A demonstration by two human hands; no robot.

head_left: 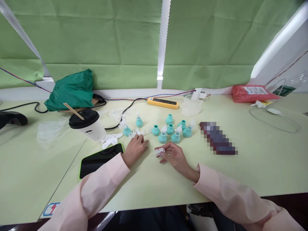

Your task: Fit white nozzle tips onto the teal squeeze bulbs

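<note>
My right hand [173,155] rests on the pale green table [252,166], fingers curled round a small clear plastic cap [159,151]. My left hand [135,148] lies knuckles up just left of it, fingertips reaching among several loose clear caps [139,132]. Beyond both hands stand several small teal bulb-shaped pieces [169,129], some with clear tips fitted, such as the one nearest my right hand [163,137]. Two more teal pieces [139,122] stand a little to the left.
A black phone in a green case [101,159] lies by my left wrist. A white cup with a black lid and stick [88,125] stands behind it. A green bag [71,91], yellow power strip [163,103], clear tub [191,106] and red packet [252,93] line the back.
</note>
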